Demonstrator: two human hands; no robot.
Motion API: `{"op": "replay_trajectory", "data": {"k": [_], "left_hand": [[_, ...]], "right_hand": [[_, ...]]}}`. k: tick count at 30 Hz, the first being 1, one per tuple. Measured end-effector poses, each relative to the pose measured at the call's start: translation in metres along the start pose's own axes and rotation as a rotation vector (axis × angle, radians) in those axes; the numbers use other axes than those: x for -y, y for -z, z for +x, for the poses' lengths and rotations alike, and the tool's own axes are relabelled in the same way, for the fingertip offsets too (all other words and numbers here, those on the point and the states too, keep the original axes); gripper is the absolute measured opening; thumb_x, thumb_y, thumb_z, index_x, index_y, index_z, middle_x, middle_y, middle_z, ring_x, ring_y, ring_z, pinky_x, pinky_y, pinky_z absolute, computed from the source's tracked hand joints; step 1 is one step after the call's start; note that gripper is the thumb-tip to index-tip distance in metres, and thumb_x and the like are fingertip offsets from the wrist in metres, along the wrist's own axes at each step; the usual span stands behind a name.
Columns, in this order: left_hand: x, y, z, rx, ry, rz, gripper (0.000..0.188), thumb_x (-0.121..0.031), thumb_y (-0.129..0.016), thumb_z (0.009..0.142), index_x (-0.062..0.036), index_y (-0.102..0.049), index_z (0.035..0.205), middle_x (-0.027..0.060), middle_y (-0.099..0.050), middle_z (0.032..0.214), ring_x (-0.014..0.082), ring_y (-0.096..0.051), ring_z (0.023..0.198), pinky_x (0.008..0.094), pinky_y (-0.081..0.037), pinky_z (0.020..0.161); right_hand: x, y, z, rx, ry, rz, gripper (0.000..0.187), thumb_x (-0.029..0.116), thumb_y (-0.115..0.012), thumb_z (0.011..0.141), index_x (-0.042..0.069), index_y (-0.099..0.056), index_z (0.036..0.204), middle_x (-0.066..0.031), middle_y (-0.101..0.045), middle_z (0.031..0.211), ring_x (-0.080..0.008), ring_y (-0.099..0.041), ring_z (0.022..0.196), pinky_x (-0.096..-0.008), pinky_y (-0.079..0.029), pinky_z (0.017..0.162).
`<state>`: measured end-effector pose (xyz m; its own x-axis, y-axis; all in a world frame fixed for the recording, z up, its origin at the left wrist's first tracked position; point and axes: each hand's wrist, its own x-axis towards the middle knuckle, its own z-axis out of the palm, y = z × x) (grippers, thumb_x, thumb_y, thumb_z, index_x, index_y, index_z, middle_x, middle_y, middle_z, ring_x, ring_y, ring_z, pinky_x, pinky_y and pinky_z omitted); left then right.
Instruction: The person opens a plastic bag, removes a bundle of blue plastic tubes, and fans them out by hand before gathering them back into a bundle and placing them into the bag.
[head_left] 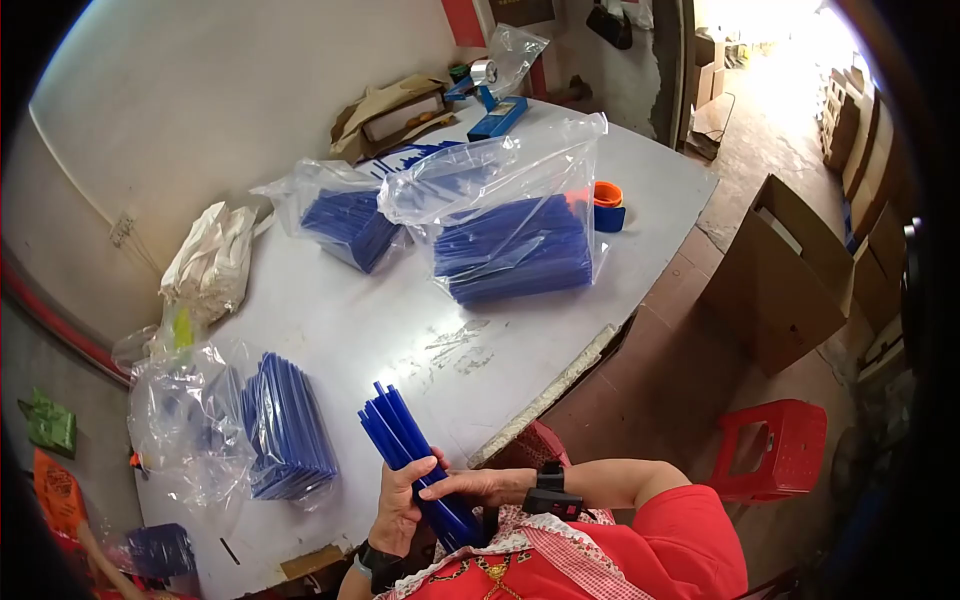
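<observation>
A bundle of long blue plastic tubes (393,425) stands tilted in front of my body, its upper ends fanned slightly apart. My left hand (398,505) is wrapped round the bundle's left side. From the right, my right hand (470,484) closes over the same tubes, its fingers lying across their front. The lower ends rest close to my checked apron. Just left of the hands, a stack of similar blue tubes (288,430) lies on the white table (385,330), partly inside a clear plastic bag (190,420).
Two more clear bags of blue tubes (515,250) lie farther back, beside an orange and blue roll (607,205). A blue tape dispenser (497,118) and an opened carton (390,118) stand at the far edge. Right of the table are a cardboard box (775,285) and red stool (770,450).
</observation>
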<state>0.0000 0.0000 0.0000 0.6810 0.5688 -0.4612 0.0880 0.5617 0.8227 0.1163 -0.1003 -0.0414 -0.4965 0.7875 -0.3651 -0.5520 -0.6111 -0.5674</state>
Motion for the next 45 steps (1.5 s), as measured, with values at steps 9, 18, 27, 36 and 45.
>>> {"op": "replay_trajectory", "data": {"k": [9,18,27,36,45], "left_hand": [[-0.032,-0.046,0.009,0.204,-0.099,-0.075,0.07,-0.003,-0.066,0.069,-0.0068,-0.035,0.131,0.0113,-0.06,0.084,0.0261,-0.063,0.076,0.0408,-0.055,0.073],[-0.165,-0.089,0.024,0.202,-0.633,0.229,0.069,-0.004,-0.065,0.064,-0.0014,-0.038,0.127,0.0105,-0.061,0.078,0.0201,-0.06,0.069,0.0293,-0.049,0.068],[-0.307,-0.237,0.149,-0.102,-1.711,2.3,0.024,-0.001,-0.06,0.075,-0.009,-0.057,0.098,0.013,-0.063,0.075,0.0284,-0.065,0.076,0.0369,-0.051,0.066],[-0.205,-0.293,0.244,0.781,-1.414,2.037,0.013,-0.014,-0.056,0.084,-0.009,-0.06,0.095,0.0138,-0.063,0.076,0.032,-0.064,0.079,0.0398,-0.051,0.071],[-0.195,-0.27,0.269,0.734,-1.139,2.055,0.06,-0.028,-0.075,0.07,-0.0118,-0.052,0.123,0.0137,-0.063,0.106,0.0309,-0.059,0.1,0.0371,-0.047,0.089]], "right_hand": [[0.018,0.011,-0.017,0.09,0.194,0.146,0.079,0.048,-0.073,0.075,0.001,-0.04,0.13,-0.0162,-0.055,0.111,-0.025,-0.059,0.097,-0.0367,-0.05,0.08],[0.113,0.038,-0.128,-0.751,1.007,-0.957,0.055,0.016,-0.067,0.085,0.004,-0.043,0.133,-0.0117,-0.056,0.124,-0.0181,-0.062,0.093,-0.0318,-0.051,0.082],[0.264,0.069,-0.268,-1.786,0.853,-1.977,0.044,0.005,-0.065,0.075,0.009,-0.055,0.119,-0.0102,-0.056,0.113,-0.028,-0.062,0.09,-0.0363,-0.052,0.078],[0.252,0.065,-0.278,-1.53,0.891,-2.013,0.014,0.002,-0.059,0.077,0.005,-0.062,0.09,-0.0072,-0.055,0.086,-0.0266,-0.058,0.086,-0.0367,-0.049,0.074],[0.263,0.046,-0.297,-1.518,1.169,-1.614,0.032,0.013,-0.063,0.08,0.006,-0.058,0.111,-0.0067,-0.061,0.103,-0.0171,-0.061,0.073,-0.0295,-0.05,0.062]]}}
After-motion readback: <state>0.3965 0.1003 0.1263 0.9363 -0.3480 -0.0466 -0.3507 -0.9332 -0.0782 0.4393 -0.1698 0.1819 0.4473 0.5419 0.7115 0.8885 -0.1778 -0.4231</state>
